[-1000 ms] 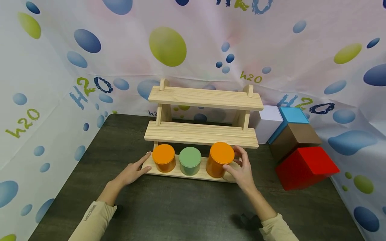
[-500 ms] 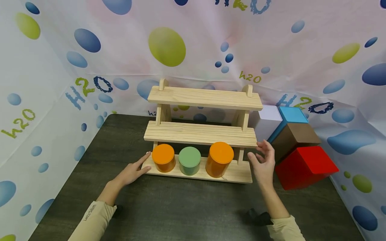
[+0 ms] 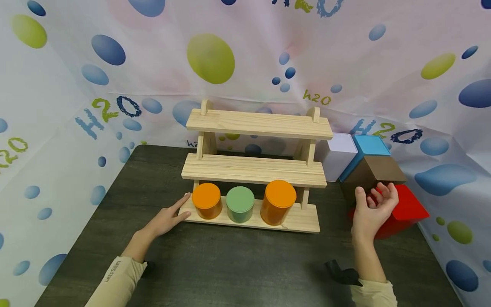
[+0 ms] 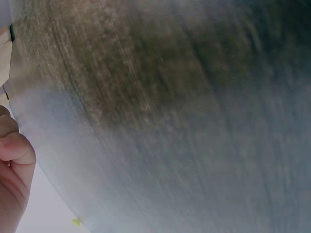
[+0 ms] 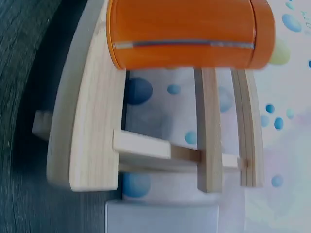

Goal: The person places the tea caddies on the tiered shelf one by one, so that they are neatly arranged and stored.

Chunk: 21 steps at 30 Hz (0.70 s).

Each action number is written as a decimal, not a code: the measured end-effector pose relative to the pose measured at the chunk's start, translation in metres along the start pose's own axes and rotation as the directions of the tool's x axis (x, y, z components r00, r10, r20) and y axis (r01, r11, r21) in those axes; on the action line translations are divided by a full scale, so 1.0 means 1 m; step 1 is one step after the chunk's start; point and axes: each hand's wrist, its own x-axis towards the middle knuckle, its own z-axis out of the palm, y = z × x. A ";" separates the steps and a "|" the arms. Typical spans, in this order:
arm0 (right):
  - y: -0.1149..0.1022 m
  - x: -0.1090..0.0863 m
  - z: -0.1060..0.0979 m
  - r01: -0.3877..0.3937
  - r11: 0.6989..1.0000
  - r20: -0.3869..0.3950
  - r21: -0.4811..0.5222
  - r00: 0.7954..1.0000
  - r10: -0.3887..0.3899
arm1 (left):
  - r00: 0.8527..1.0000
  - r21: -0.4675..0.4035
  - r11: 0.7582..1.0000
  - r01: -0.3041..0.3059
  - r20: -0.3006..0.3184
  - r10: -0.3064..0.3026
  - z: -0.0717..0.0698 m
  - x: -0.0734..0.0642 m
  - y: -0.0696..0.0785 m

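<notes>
A three-tier wooden display stand (image 3: 253,169) stands on the dark table. On its bottom board are a short orange canister (image 3: 207,202), a green canister (image 3: 240,205) and a taller orange canister (image 3: 278,204). My left hand (image 3: 166,219) rests at the left end of that board, index finger and thumb spread against it. At the edge of the left wrist view, only part of that hand shows. My right hand (image 3: 372,211) is in the air in front of the red box (image 3: 408,207), fingers loosely bent and holding nothing. Whether it touches the box is unclear.
Right of the stand are a white box (image 3: 339,149), a blue box (image 3: 370,146) and a brown box (image 3: 379,170), set close to the red one. A patterned sheet (image 3: 261,51) hangs behind and on both sides. Dark table surface (image 3: 230,264) lies in front.
My right hand has let go of the taller orange canister and moved right, past the stand's end, to the red box. My left hand has stayed at the board's left end.
</notes>
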 end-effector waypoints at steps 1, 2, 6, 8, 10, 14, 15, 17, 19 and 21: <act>-0.001 0.002 -0.002 0.004 1.000 -0.020 -0.007 1.000 -0.004 | 1.000 0.000 1.000 0.002 0.005 -0.002 0.000 0.000 0.000; -0.001 0.003 -0.005 0.009 1.000 -0.037 -0.014 0.999 -0.010 | 1.000 0.000 1.000 0.008 0.005 -0.008 0.000 0.000 -0.001; -0.002 0.011 -0.018 0.008 0.998 -0.111 -0.061 0.994 -0.015 | 1.000 -0.004 1.000 0.009 0.013 -0.009 -0.001 0.001 -0.002; -0.002 0.015 -0.026 0.000 0.993 -0.141 -0.114 0.990 -0.016 | 1.000 -0.001 1.000 0.010 0.018 -0.010 -0.001 0.001 -0.001; -0.003 0.019 -0.033 -0.016 0.984 -0.165 -0.176 0.986 -0.013 | 1.000 0.001 1.000 0.014 0.018 -0.014 -0.001 0.002 -0.001; -0.004 0.025 -0.047 -0.071 0.969 -0.200 -0.237 0.979 0.023 | 0.999 -0.007 1.000 0.025 0.023 -0.024 -0.001 0.001 -0.001; -0.004 0.026 -0.050 -0.088 0.971 -0.211 -0.224 0.977 0.039 | 0.999 -0.008 1.000 0.023 0.023 -0.023 -0.001 0.001 -0.001; -0.004 0.029 -0.056 -0.120 0.973 -0.233 -0.196 0.970 0.073 | 1.000 -0.013 1.000 0.015 0.028 -0.014 -0.002 0.001 0.000; -0.003 0.032 -0.061 -0.154 0.973 -0.253 -0.174 0.961 0.108 | 1.000 -0.018 1.000 0.010 0.029 -0.009 -0.002 0.000 0.000; -0.001 0.034 -0.066 -0.189 0.968 -0.260 -0.166 0.955 0.142 | 0.999 -0.022 1.000 0.009 0.033 -0.008 -0.002 0.000 0.000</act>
